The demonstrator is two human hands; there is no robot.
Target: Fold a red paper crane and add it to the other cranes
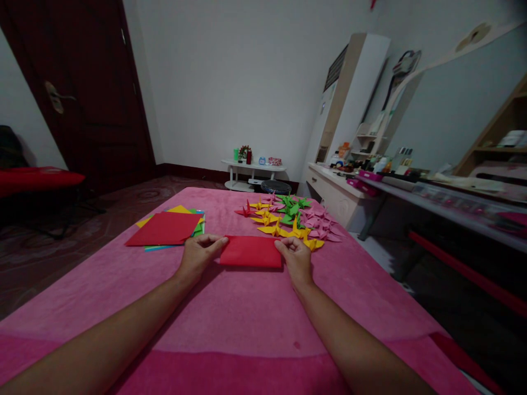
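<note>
A folded sheet of red paper (251,252) is held between my two hands, just over the pink cloth on the table. My left hand (201,253) pinches its upper left corner between thumb and fingers. At the upper right corner, my right hand (297,258) has the same kind of pinch. Beyond and to the right stand several folded paper cranes: yellow cranes (269,219), green cranes (293,206), pink cranes (323,222) and a red crane (246,209). Left of my left hand lies a stack of coloured square paper (164,229), a red sheet on top.
The pink tablecloth (239,323) covers the table under my arms. To the right stand a white drawer unit (333,189) and a cluttered dressing table (444,197). A small white side table (253,165) is by the far wall; a dark red door (78,93) is at the left.
</note>
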